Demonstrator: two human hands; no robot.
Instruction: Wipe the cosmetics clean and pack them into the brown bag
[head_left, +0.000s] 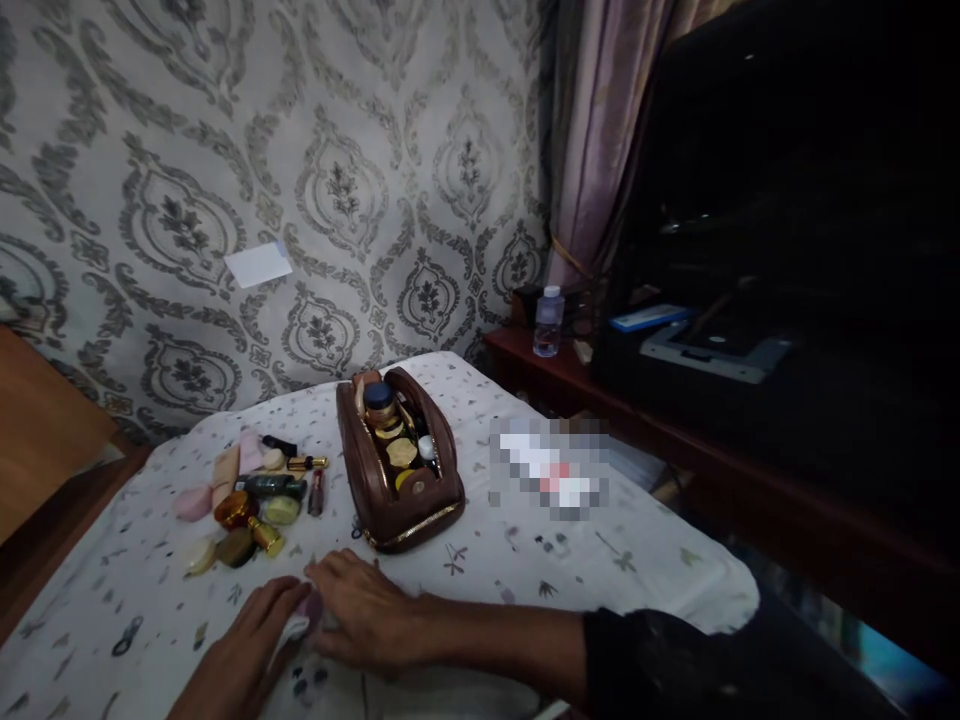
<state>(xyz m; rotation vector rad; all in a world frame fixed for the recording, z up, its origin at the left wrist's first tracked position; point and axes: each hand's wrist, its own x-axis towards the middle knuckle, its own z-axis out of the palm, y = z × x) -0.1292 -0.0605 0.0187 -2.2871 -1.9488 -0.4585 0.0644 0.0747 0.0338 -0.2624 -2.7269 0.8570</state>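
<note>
My left hand [251,640] and my right hand [367,612] meet low on the cloth-covered surface, fingers closed around a small pale purple item [310,605]. Something white, perhaps a wipe [295,629], shows beside my left fingers; its kind is unclear. Just beyond my hands stands an unzipped brown toiletry bag [412,520], packed with jars and small containers, including a dark-blue-lidded jar [379,398]. To its left lies a cluster of cosmetics: an amber jar [235,509], a gold-capped bottle [266,537], a pink rounded item [193,502], a dark green tube [271,485] and several others.
A white patterned cloth [517,590] covers the surface. A blurred-out item [551,470] lies right of the bag. On a dark red ledge [517,352] stands a clear plastic bottle [549,325], near a large black screen [787,250]. Patterned wallpaper [345,180] rises behind.
</note>
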